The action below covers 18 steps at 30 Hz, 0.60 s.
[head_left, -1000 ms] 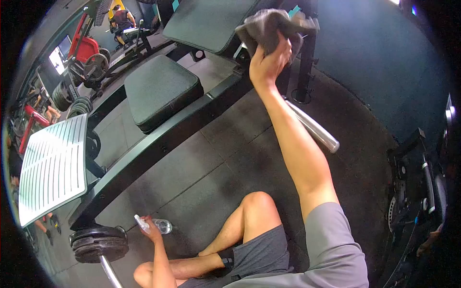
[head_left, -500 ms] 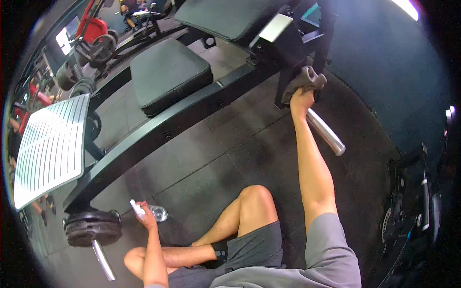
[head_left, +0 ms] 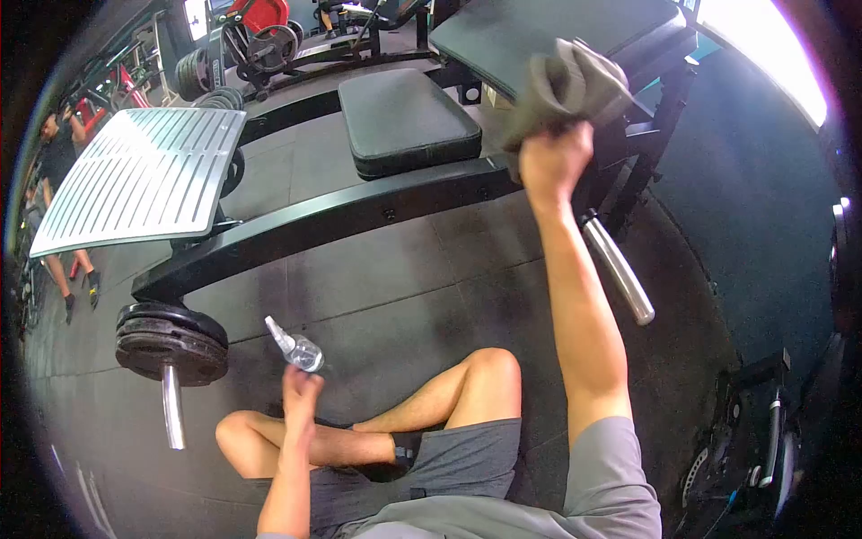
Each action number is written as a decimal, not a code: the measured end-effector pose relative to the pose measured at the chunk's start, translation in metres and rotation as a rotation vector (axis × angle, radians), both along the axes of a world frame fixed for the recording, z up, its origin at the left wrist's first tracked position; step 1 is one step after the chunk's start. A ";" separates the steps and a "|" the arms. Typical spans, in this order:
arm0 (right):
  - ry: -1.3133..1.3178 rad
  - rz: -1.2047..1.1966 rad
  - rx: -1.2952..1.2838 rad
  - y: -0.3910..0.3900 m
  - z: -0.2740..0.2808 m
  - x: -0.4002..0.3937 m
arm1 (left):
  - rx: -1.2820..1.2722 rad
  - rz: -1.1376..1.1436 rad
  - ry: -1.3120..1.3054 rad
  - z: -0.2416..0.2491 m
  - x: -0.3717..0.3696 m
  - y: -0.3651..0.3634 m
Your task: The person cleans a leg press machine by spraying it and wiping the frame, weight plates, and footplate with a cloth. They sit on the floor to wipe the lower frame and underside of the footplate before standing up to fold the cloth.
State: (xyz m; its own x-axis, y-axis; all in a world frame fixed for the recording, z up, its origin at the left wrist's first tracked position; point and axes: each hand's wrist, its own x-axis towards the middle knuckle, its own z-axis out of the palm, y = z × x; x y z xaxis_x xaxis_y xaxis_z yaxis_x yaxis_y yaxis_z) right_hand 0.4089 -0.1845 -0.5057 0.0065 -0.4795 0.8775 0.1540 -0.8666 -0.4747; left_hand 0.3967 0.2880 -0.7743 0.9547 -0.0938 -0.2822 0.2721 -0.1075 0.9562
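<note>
My right hand (head_left: 557, 166) is closed around a bunched grey-brown cloth (head_left: 575, 85), raised in front of the machine's dark padded board (head_left: 548, 31). The cloth's folds look slightly blurred. On the dark floor at left stands a clear bottle (head_left: 308, 354) with a white pointed nozzle (head_left: 279, 335). Just below the bottle is my left hand (head_left: 303, 392), smeared by motion. It appears apart from the nozzle, and its fingers are too blurred to read.
A black machine frame (head_left: 332, 225) crosses ahead, carrying a seat pad (head_left: 409, 121) and a slotted metal footplate (head_left: 144, 175). Weight plates (head_left: 171, 341) sit at lower left, and a bare metal peg (head_left: 620, 274) juts out at right. Another person (head_left: 63, 171) is at far left.
My right hand has lifted the cloth up and away from the frame near the peg. My left hand has come off the bottle's nozzle and drawn back toward me. The view has shifted.
</note>
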 end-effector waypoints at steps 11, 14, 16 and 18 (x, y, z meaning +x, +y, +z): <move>0.849 -0.244 -0.245 0.062 -0.058 0.141 | -0.764 -1.660 -0.551 0.228 -0.091 -0.020; 0.817 -0.225 -0.307 0.054 -0.062 0.141 | -0.615 -1.436 -0.527 0.237 -0.081 -0.003; 0.876 -0.302 -0.306 0.057 -0.060 0.141 | -0.775 -1.242 -0.530 0.229 -0.074 0.014; 0.735 -0.406 -0.395 0.065 -0.060 0.139 | -1.005 -1.075 -0.344 0.211 -0.086 0.031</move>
State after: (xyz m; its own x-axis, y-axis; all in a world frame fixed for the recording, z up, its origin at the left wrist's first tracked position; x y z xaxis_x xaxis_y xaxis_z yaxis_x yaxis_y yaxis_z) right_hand 0.5479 -0.1191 -0.5653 0.5228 -0.2341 0.8197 -0.4195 -0.9077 0.0083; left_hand 0.3106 0.3189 -0.5632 0.3122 -0.7826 0.5386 0.2457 0.6142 0.7500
